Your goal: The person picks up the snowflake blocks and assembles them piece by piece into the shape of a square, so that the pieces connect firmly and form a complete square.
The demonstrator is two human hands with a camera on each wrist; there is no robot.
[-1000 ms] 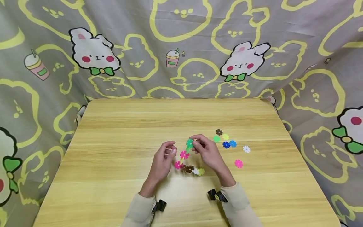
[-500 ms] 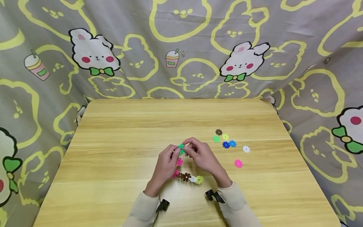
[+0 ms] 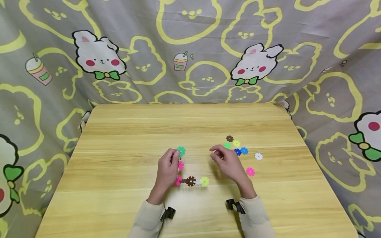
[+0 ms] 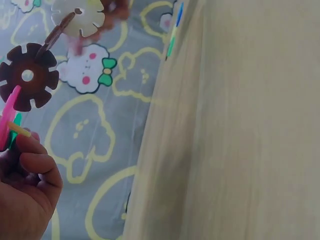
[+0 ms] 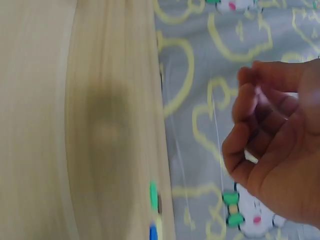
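My left hand (image 3: 167,168) pinches a chain of interlocking plastic snowflake discs between thumb and fingers. A green disc (image 3: 181,151) stands at the chain's upper end, above the fingertips. Below it come a pink disc (image 3: 180,166) and another pink disc (image 3: 177,181), both partly behind the hand. From there the chain runs right through a brown disc (image 3: 193,181) and a white one to a yellow-green disc (image 3: 204,179). In the left wrist view, the brown disc (image 4: 45,82) hangs beyond the fingers. My right hand (image 3: 230,164), fingers loosely curled and holding nothing, hovers left of the loose discs.
Loose discs lie on the wooden table (image 3: 119,148) at the right: brown (image 3: 228,137), yellow (image 3: 236,142), green (image 3: 227,144), dark blue (image 3: 237,150), light blue (image 3: 244,148), white (image 3: 259,154) and pink (image 3: 251,170). A patterned curtain (image 3: 205,89) surrounds the table's back and sides.
Both hands met at the green discs half a second ago. Since then the right hand has let go and moved right, while the left has shifted left with the chain.
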